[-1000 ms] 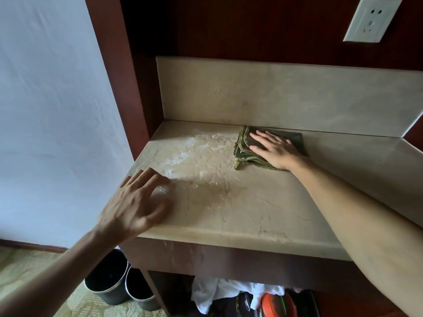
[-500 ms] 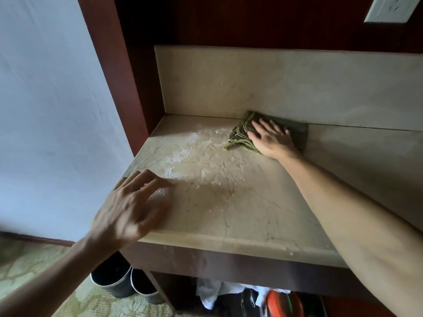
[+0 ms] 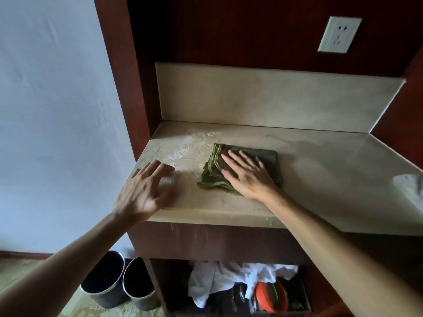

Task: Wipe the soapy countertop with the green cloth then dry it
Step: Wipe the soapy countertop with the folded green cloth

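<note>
A folded green cloth [image 3: 211, 173] lies flat near the middle of the beige stone countertop [image 3: 320, 179]. My right hand [image 3: 247, 176] presses flat on top of it, fingers spread and pointing to the back left. White soap foam [image 3: 185, 149] speckles the counter's left part, just left of the cloth. My left hand [image 3: 144, 191] hovers at the counter's front left corner, fingers apart, holding nothing, over a small patch of foam.
A stone backsplash [image 3: 263, 97] rises behind the counter, with a wall socket [image 3: 338, 34] above. Something pale [image 3: 409, 188] lies at the counter's right edge. Below, a shelf holds white cloth [image 3: 229, 280] and an orange item [image 3: 270, 296]; two dark bins [image 3: 119, 280] stand on the floor.
My right hand has drawn the cloth from the back edge toward the front middle of the counter. The left hand stays at the front left corner. The camera tilted up.
</note>
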